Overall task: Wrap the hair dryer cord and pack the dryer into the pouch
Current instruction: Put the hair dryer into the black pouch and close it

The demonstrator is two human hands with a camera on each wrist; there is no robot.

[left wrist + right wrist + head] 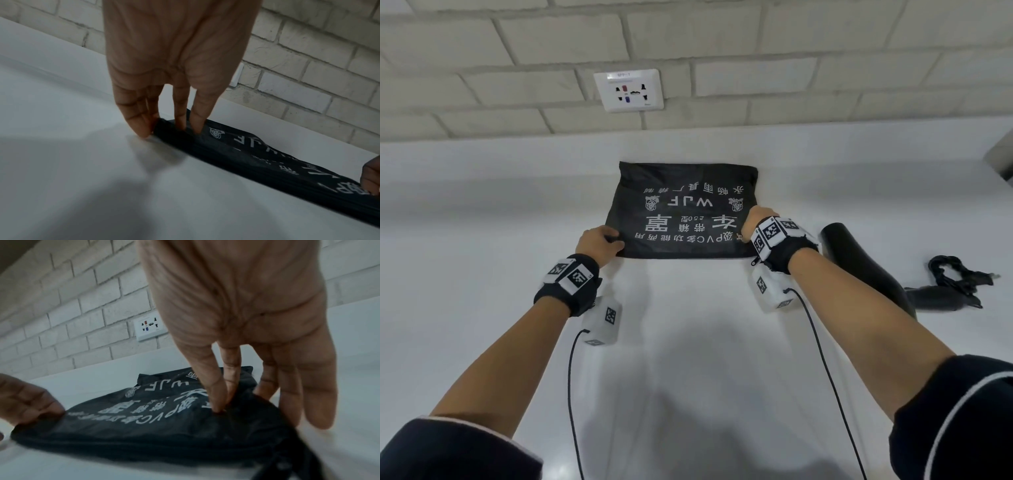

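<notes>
Head view: flat black pouch (685,209) bears white lettering.

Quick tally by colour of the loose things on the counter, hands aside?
Black: 3: flat black fabric pouch with white print, black hair dryer, its bundled black cord.
White: 0.
Total: 3.

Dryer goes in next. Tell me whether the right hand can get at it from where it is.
Probably yes: the hair dryer lies uncovered just right of the right hand, but its fingers must first release the pouch.
</notes>
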